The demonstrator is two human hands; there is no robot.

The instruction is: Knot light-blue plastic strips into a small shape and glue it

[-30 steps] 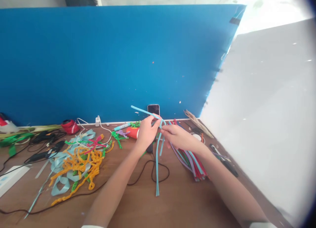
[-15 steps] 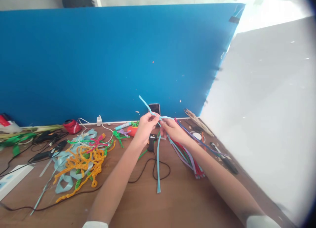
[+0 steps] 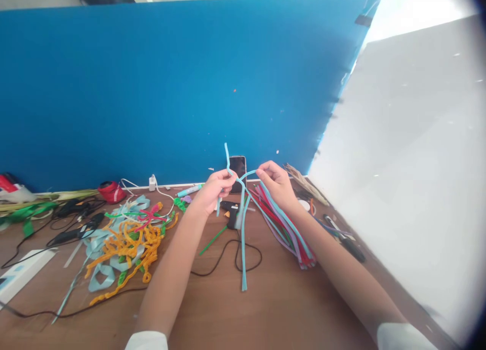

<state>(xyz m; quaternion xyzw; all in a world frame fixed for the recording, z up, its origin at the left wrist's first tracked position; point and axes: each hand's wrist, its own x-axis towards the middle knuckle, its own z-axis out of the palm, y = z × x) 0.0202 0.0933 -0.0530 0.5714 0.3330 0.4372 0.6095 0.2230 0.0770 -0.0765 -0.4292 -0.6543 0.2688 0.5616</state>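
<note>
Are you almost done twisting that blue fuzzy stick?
Not nearly. Done: a heap of orange and blue twisted shapes lies on the table. In hand: the left hand and right hand pinch one light blue pipe cleaner, just crossed. Left: a bundle of straight pipe cleaners, unused.

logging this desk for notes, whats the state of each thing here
left hand: pinching the light blue pipe cleaner
right hand: pinching the same strand
light blue pipe cleaner: bent, crossed between the hands, ends hanging to the table
phone: screen dark, propped upright
pipe cleaner bundle: lying loose
</note>
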